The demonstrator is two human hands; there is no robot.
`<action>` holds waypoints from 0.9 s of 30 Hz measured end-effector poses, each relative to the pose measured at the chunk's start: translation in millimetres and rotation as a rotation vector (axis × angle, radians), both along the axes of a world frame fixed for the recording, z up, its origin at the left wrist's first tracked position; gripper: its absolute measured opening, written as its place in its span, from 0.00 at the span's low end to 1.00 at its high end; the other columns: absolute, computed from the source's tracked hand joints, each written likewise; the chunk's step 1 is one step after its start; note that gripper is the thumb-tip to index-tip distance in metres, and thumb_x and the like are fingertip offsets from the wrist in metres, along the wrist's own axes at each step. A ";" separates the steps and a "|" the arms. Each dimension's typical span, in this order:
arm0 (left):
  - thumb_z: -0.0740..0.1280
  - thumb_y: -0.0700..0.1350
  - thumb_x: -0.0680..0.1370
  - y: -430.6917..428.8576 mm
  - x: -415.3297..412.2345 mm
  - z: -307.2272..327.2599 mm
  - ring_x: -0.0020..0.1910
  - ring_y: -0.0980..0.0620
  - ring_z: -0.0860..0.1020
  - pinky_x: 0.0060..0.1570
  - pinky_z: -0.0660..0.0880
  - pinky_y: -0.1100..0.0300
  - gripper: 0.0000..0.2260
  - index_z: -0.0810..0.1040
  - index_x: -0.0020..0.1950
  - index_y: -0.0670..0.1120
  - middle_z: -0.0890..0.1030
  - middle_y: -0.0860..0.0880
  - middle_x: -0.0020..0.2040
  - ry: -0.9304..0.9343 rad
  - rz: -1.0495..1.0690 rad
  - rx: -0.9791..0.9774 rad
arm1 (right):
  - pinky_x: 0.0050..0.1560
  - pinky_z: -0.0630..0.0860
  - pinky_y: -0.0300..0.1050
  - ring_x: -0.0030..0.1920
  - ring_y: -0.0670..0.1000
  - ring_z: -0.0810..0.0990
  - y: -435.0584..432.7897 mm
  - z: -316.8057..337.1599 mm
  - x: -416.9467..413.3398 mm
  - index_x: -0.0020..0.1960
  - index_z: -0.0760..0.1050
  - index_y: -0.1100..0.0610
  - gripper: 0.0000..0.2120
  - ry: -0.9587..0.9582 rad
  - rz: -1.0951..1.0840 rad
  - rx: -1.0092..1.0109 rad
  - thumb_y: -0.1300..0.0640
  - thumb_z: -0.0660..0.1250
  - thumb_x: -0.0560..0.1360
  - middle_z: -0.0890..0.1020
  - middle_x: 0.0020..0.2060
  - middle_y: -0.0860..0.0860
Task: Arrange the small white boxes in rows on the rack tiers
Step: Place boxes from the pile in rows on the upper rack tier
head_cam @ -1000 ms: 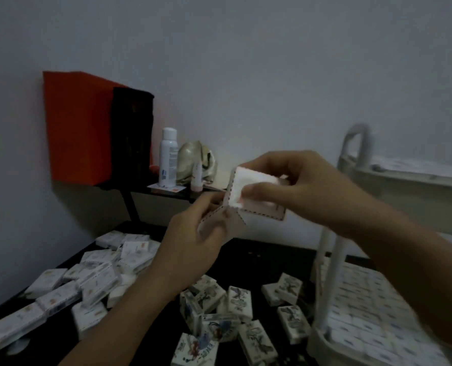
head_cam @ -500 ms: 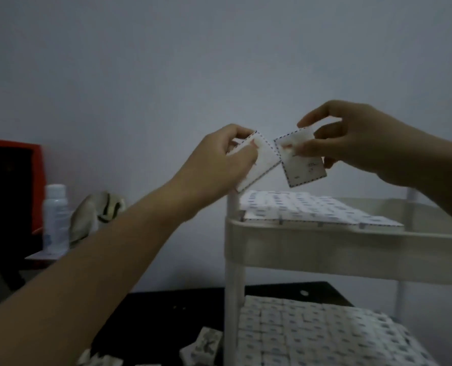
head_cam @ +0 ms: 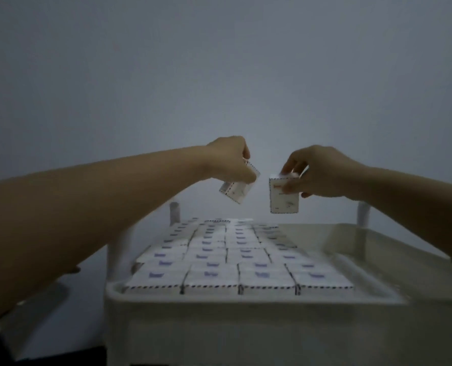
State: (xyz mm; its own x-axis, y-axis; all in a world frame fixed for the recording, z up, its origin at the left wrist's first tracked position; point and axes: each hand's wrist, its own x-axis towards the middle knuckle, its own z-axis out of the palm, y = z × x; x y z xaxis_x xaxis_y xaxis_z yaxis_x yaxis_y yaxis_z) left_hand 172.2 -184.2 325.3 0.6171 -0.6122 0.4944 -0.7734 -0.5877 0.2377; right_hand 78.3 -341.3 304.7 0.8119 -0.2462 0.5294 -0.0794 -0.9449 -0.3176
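Pale grey wall [head_cam: 219, 75] fills the upper half of the view, dim and featureless. Below it, from about 5 to 7 o'clock, stands the top tier of a cream rack [head_cam: 246, 313], a shallow tray with a raised rim; two posts rise at its far corners, one at left [head_cam: 174, 212] and one at right [head_cam: 363, 213].

Rows of small white boxes [head_cam: 232, 260] lie flat on the left and middle of the tier, edge to edge, four across in the nearest row, each with a dashed border and a small purple mark on top. The right part of the tray floor [head_cam: 364, 247] shows bare surface.

Left hand [head_cam: 230, 161], reaching in from 9 o'clock, pinches one white box [head_cam: 236, 190] between thumb and fingers; this box is tilted, its lower corner pointing down toward the far rows. Right hand [head_cam: 322, 174], entering from 3 o'clock, grips a second white box [head_cam: 283, 198] by its upper end; this box hangs nearly upright, with a reddish mark near the thumb.

Both held boxes are in the air above the far end of the tier, near centre, just beside each other but apart, and clear of the boxes below. Fine print on the boxes is too blurred to read.
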 end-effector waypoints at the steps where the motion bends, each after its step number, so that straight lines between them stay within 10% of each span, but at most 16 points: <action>1: 0.68 0.46 0.76 -6.0 4.6 2.6 0.53 0.49 0.74 0.45 0.74 0.60 0.19 0.72 0.66 0.46 0.75 0.48 0.58 -0.043 0.021 0.054 | 0.46 0.82 0.48 0.41 0.50 0.82 -2.0 0.8 6.5 0.55 0.77 0.53 0.13 0.018 -0.023 -0.056 0.54 0.74 0.72 0.80 0.51 0.50; 7: 0.68 0.45 0.76 -31.0 35.0 18.1 0.53 0.49 0.77 0.43 0.77 0.61 0.14 0.77 0.62 0.46 0.79 0.45 0.58 -0.119 0.096 0.182 | 0.39 0.80 0.42 0.40 0.50 0.82 -13.8 -6.8 47.2 0.51 0.77 0.49 0.11 0.137 -0.048 -0.141 0.51 0.75 0.71 0.82 0.49 0.50; 20: 0.72 0.42 0.75 -71.3 64.9 3.7 0.37 0.58 0.78 0.34 0.78 0.67 0.14 0.76 0.59 0.41 0.79 0.48 0.49 0.018 -0.104 0.158 | 0.42 0.82 0.40 0.37 0.48 0.83 -17.7 -43.4 56.6 0.57 0.79 0.57 0.11 0.378 0.069 0.346 0.56 0.69 0.76 0.83 0.43 0.51; 27: 0.72 0.43 0.75 -75.4 63.9 -3.5 0.34 0.59 0.78 0.30 0.75 0.69 0.14 0.73 0.57 0.45 0.81 0.49 0.49 0.049 -0.196 0.100 | 0.36 0.81 0.41 0.27 0.48 0.80 -16.8 -48.8 52.4 0.44 0.70 0.59 0.06 0.290 -0.028 0.652 0.65 0.60 0.80 0.81 0.34 0.54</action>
State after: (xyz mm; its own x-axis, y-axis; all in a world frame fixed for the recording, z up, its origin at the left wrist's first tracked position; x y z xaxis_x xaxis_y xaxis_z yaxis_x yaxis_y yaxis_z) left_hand 236.1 -259.6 321.9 0.5033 -0.7672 0.3975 -0.8641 -0.4501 0.2253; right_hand 130.7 -358.1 255.8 0.8863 -0.4621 0.0307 -0.2682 -0.5662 -0.7794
